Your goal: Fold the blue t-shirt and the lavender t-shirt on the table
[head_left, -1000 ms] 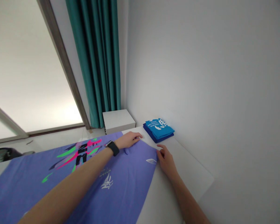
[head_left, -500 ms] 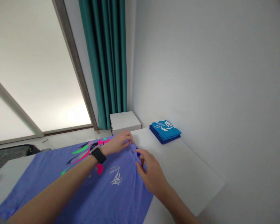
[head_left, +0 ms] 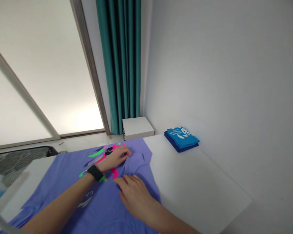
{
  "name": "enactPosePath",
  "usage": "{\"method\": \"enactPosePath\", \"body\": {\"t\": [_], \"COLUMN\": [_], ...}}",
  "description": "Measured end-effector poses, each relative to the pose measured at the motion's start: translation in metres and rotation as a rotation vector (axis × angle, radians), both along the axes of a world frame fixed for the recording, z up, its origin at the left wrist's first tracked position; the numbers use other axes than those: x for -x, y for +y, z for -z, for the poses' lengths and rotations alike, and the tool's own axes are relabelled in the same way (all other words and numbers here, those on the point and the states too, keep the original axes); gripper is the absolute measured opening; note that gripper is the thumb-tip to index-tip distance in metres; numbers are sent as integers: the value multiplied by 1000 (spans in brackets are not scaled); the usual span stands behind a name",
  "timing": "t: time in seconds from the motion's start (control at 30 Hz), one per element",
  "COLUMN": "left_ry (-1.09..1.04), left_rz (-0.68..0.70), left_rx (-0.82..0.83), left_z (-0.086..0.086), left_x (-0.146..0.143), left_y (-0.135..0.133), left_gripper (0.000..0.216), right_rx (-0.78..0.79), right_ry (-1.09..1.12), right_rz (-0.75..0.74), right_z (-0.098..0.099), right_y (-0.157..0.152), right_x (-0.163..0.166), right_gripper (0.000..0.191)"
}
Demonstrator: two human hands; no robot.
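A periwinkle-blue T-shirt (head_left: 107,208) with a pink, green and black print lies spread over the white table. My left hand (head_left: 116,158), wearing a black watch (head_left: 95,172) on its wrist, pinches a raised edge of the cloth near the print. Lower and to the right, my right hand (head_left: 136,197) is closed on the same gathered edge, its fingertips partly hidden in the fabric. Between and beyond the hands, the shirt's right part is turned over toward the left. White lettering on the shirt shows partly beneath my left forearm.
Two folded shirts, one bright blue (head_left: 183,138) on a darker blue one (head_left: 169,140), sit at the table's back right beside the wall. A small white cabinet (head_left: 138,126) stands past the table, near a green curtain (head_left: 122,65). The white table (head_left: 192,182) extends right.
Both hands have moved left, carrying the shirt's right edge over onto its printed middle. The view has shifted slightly to the left.
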State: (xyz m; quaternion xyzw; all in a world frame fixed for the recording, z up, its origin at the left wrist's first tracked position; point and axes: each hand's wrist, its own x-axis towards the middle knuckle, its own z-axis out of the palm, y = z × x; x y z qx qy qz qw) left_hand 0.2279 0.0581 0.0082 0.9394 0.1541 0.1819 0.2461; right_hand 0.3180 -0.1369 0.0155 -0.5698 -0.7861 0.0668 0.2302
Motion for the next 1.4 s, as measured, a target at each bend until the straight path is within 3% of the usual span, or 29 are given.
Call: {"method": "enactPosePath", "body": {"t": [0.1, 0.23, 0.37, 0.47, 0.6, 0.93, 1.2, 1.4], "left_ry": [27, 24, 23, 96, 160, -57, 15, 27], "left_rz": [2, -25, -226, -285, -312, -339, -435, -445], "left_rx": [-26, -25, 36, -35, -126, 103, -131, -36], "left_z": [0, 0, 4, 7, 9, 26, 30, 27], "left_x": [4, 9, 7, 1, -6, -4, -4, -4], "left_y": [-2, -5, -10, -15, -20, -18, -27, -24], "left_gripper": [17, 21, 25, 30, 21, 7, 23, 23], "right_rx": [26, -26, -81, -65, -41, -11, -56, -75], "right_ry": [122, 207, 129, 54, -48, -21, -129, -38], "right_rz": [-13, 113, 293, 336, 408, 478, 507, 498], "right_z": [-5, -10, 3, 17, 31, 41, 42, 43], "right_y": [1, 22, 50, 59, 57, 61, 61, 60], "right_x": [-13, -57, -108, -125, -123, -123, -120, -122], "right_gripper": [31, 28, 28, 24, 18, 8, 9, 15]}}
